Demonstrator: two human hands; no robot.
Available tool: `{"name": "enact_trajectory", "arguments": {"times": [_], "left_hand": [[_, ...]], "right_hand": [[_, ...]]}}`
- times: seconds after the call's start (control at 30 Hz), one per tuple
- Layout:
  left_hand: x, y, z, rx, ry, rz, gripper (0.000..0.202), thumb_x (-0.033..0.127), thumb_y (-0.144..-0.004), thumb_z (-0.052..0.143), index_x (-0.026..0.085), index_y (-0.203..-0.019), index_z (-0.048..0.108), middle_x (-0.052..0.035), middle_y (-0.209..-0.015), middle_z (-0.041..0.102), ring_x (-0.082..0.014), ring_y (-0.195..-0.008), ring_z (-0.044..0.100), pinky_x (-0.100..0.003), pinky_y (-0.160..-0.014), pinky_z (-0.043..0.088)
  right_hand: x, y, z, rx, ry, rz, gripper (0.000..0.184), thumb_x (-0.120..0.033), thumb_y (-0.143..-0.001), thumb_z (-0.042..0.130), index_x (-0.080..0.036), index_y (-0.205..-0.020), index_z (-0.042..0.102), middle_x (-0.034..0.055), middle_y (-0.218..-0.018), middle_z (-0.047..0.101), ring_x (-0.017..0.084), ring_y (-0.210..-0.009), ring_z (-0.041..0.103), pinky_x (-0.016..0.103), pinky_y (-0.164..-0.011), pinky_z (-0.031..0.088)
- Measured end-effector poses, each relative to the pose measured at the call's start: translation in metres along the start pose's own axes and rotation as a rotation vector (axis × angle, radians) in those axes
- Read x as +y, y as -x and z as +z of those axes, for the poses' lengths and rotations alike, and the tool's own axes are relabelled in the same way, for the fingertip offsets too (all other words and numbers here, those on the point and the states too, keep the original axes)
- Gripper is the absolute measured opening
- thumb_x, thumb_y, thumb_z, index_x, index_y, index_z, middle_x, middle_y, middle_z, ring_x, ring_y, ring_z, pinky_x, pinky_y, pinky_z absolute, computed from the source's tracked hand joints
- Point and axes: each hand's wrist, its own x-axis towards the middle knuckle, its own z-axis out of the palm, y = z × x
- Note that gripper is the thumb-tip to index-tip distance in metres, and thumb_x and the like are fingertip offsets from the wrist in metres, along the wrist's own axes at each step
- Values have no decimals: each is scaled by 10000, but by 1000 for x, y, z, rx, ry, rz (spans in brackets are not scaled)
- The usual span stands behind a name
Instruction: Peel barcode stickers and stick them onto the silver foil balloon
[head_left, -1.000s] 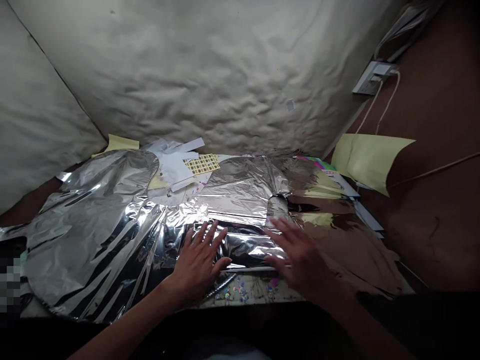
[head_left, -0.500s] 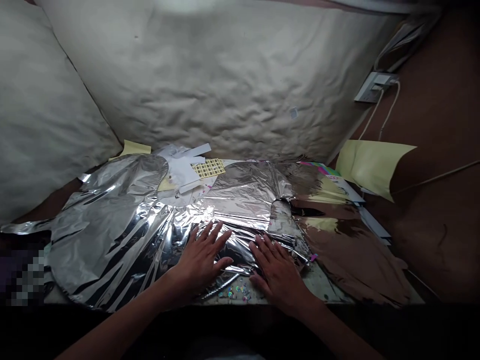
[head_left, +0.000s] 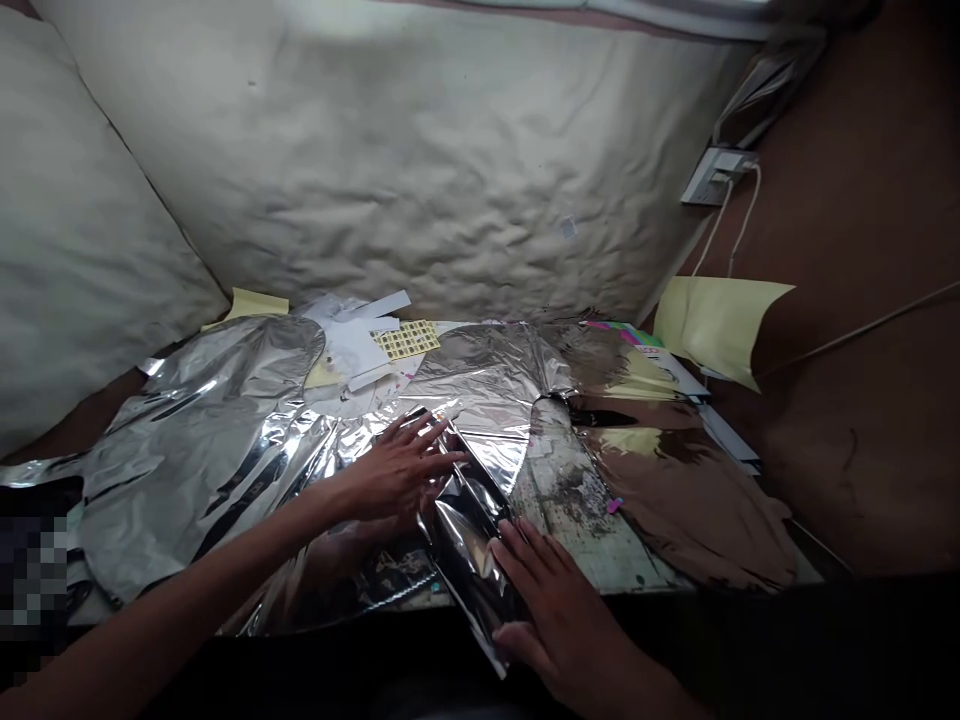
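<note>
A folded strip of shiny silver foil (head_left: 469, 545) slants toward me and overhangs the table's near edge. My left hand (head_left: 401, 468) lies flat on the strip's upper end, fingers spread. At the strip's right side, my right hand (head_left: 551, 600) rests with fingers stretched out and thumb apart, low near the edge. To the left spreads a large, flat, wrinkled silver foil sheet (head_left: 172, 450) with curved outlines. Another foil part with a rounded edge (head_left: 480, 400) lies just beyond my left hand. What is under my palms is hidden.
White paper scraps (head_left: 349, 345) and a yellow sticker sheet (head_left: 407, 341) lie at the back. Brownish reflective foil (head_left: 697, 510) covers the right side. A worn tabletop (head_left: 570, 500) shows between. Yellow paper (head_left: 720, 325) sticks out below a wall socket (head_left: 716, 175).
The folded foil has swung from lying crosswise to slanting toward me, baring tabletop on the right. My right hand has come nearer to me; my left has shifted slightly up the foil.
</note>
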Motion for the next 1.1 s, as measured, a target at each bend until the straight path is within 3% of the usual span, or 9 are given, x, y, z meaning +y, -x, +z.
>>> {"name": "enact_trajectory", "arguments": {"times": [0.07, 0.17, 0.23, 0.33, 0.47, 0.6, 0.8, 0.93, 1.1], "left_hand": [[15, 5, 10, 40, 26, -105, 546, 518, -979, 360, 390, -1496, 236, -54, -1595, 149, -323, -1452, 140, -573, -1129, 113], [27, 14, 26, 7, 88, -73, 771, 690, -880, 408, 345, -1522, 154, -80, -1599, 107, -360, -1452, 90, -581, -1126, 116], [24, 17, 30, -36, 126, 4, 832, 730, -843, 427, 345, -1524, 141, -79, -1599, 96, -369, -1451, 83, -576, -1129, 109], [12, 19, 28, -78, 160, 118, 840, 726, -838, 445, 340, -1524, 149, -80, -1595, 102, -359, -1450, 100, -555, -1140, 87], [1, 19, 17, -65, 173, 204, 832, 706, -837, 479, 317, -1519, 200, -83, -1589, 139, -342, -1453, 112, -530, -1148, 87], [7, 23, 10, -11, 181, 249, 769, 646, -855, 517, 327, -1504, 256, -69, -1587, 163, -338, -1449, 142, -529, -1155, 67], [26, 45, 19, -13, 209, 229, 707, 576, -897, 494, 320, -1508, 247, -63, -1580, 199, -316, -1448, 164, -506, -1160, 91], [21, 52, 26, -17, 233, 254, 705, 595, -886, 497, 319, -1498, 280, -70, -1577, 212, -326, -1446, 168, -517, -1156, 104], [18, 50, 20, -4, 176, 300, 734, 616, -878, 494, 265, -1490, 293, -111, -1557, 267, -332, -1432, 203, -512, -1147, 143]], "right_hand": [[-6, 1, 22, 23, 31, 23, 733, -441, -945, 455, -239, -1543, 82, 76, -1595, 69, 329, -1463, 100, 549, -1144, 250], [-9, 4, 41, 46, 69, -24, 869, -494, -896, 509, -178, -1544, 24, 151, -1587, 29, 389, -1453, 66, 604, -1113, 246], [-3, 7, 36, 14, 69, -167, 980, -591, -838, 549, -176, -1544, 11, 171, -1583, 45, 406, -1447, 85, 605, -1095, 272], [9, 8, 13, -43, 86, -308, 1043, -629, -772, 614, -206, -1546, 56, 135, -1590, 74, 398, -1451, 84, 591, -1109, 254], [13, -6, -6, -26, 173, -345, 830, -341, -852, 600, -253, -1537, 139, 49, -1591, 142, 330, -1465, 92, 544, -1151, 195], [5, -24, 7, -20, 209, -398, 798, -91, -824, 468, -201, -1537, 126, 41, -1582, 180, 235, -1461, 171, 460, -1173, 190], [5, -30, 16, -27, 239, -384, 881, -41, -731, 452, -198, -1536, 132, 66, -1584, 153, 235, -1457, 186, 473, -1160, 202], [8, -27, 15, 1, 272, -389, 823, -56, -786, 443, -225, -1534, 147, 64, -1586, 145, 228, -1455, 199, 459, -1155, 211], [6, -31, 16, 39, 290, -396, 787, -93, -820, 477, -236, -1531, 171, 64, -1585, 159, 235, -1448, 221, 452, -1157, 211]]}}
